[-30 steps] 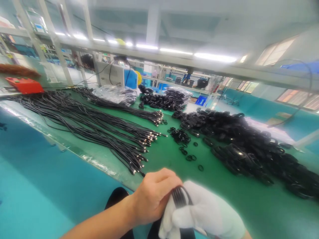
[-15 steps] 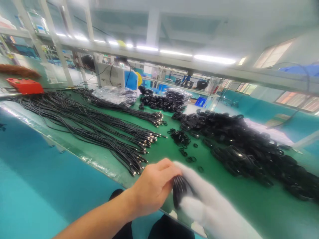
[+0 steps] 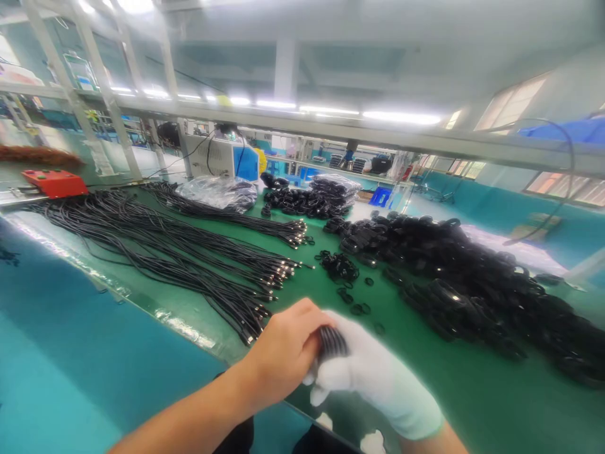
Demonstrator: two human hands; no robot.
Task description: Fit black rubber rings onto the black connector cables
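A coiled black cable (image 3: 332, 342) is between my two hands, above the near edge of the green table. My bare left hand (image 3: 290, 347) grips the coil from the left, its fingers bent and partly hidden behind the loops. From the right, my right hand (image 3: 371, 372), in a white glove, wraps round the same coil with thumb and fingers. Beyond them lies a small heap of black rings (image 3: 339, 266), with a few loose ones nearby. Straight black cables (image 3: 189, 252) with metal plugs stretch across the table to the left.
A large pile of coiled black cables (image 3: 439, 265) covers the table's right side. Clear plastic bags (image 3: 220, 192), a white and blue machine (image 3: 222, 156) and a red box (image 3: 57, 183) stand farther back. A metal shelf rail (image 3: 321, 121) crosses above.
My gloved right hand has moved left and closed round the coil, with its fingers now more curled. My left hand has shifted slightly left. The view has tilted a little upward.
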